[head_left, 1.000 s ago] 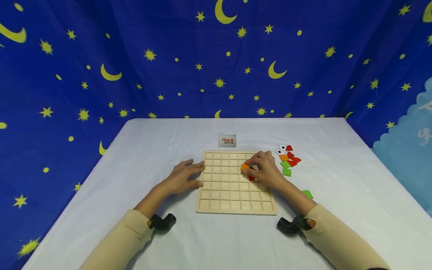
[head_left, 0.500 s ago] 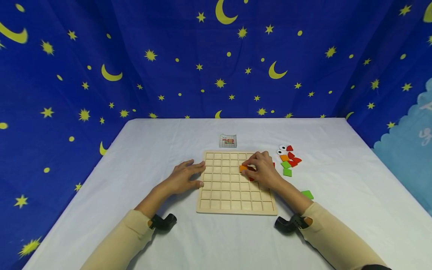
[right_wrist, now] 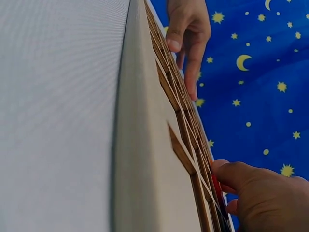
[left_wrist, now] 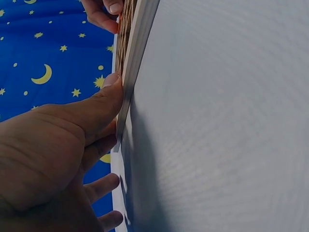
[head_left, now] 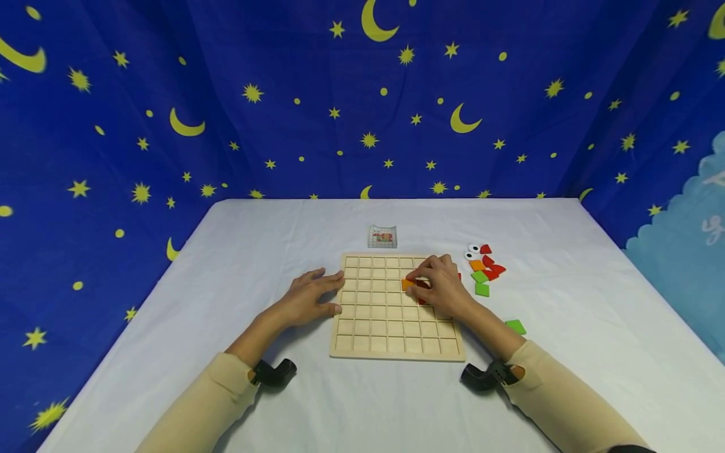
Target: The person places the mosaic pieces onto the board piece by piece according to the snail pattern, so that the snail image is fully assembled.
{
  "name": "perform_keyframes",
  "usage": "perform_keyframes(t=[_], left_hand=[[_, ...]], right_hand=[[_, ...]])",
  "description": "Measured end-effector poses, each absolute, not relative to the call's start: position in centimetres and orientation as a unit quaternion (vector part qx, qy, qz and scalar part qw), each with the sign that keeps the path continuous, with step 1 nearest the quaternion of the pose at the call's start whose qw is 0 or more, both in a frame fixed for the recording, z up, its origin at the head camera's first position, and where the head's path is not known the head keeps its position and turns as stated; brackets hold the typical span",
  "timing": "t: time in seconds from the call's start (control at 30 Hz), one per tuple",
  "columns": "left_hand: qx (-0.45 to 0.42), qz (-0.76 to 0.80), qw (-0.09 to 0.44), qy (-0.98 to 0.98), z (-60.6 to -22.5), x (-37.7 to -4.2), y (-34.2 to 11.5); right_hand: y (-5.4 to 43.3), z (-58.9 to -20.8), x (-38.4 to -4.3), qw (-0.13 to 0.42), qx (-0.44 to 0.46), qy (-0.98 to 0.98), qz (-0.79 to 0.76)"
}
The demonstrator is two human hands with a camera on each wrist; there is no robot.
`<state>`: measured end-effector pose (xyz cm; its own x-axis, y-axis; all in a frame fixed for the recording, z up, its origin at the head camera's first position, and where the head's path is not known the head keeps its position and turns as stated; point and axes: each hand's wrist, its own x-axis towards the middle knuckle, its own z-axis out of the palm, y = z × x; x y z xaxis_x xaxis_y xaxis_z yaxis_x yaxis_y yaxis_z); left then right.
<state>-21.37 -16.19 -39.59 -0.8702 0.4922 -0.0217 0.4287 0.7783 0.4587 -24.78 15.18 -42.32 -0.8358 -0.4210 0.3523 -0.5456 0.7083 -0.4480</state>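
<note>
A light wooden grid board (head_left: 378, 343) lies on the white table between the two hands. At its left edge rests my left hand (head_left: 303, 301), fingers spread, thumb and fingertips on the rim. In the left wrist view that thumb (left_wrist: 104, 104) lies along the board's edge. Over the right half of the grid, my right hand (head_left: 444, 288) pinches an orange square tile (head_left: 407, 285) between thumb and fingertips, right at a cell. Under its fingers a dark red tile (head_left: 422, 293) sits in the grid, partly hidden. Another red piece (head_left: 459, 276) peeks out behind the hand.
Right of the board lie loose red pieces (head_left: 494, 268), two eye discs (head_left: 469, 255), an orange tile (head_left: 477, 265) and green tiles (head_left: 482, 289). One more green tile (head_left: 516, 326) lies by the right forearm. A small picture card (head_left: 382, 237) lies behind the board.
My right hand has shifted slightly left with the orange tile, which now sits lower at the grid; a red piece has come into view behind it. The left hand has stayed put.
</note>
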Motion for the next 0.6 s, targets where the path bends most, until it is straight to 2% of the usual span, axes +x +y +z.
perform_keyframes(t=[0.2, 0.4, 0.6], left_hand=[[0.247, 0.227, 0.067, 0.94, -39.6, -21.4, -16.1], [0.246, 0.226, 0.068, 0.94, -39.7, -21.4, -16.1], [0.243, 0.229, 0.07, 0.94, -39.7, -21.4, -16.1]], right_hand=[[15.5, -41.9, -24.5, 0.125, 0.265, -0.913, 0.285], [16.9, -41.4, -24.6, 0.121, 0.225, -0.923, 0.286], [19.7, -41.8, -25.7, 0.158, 0.177, -0.933, 0.271]])
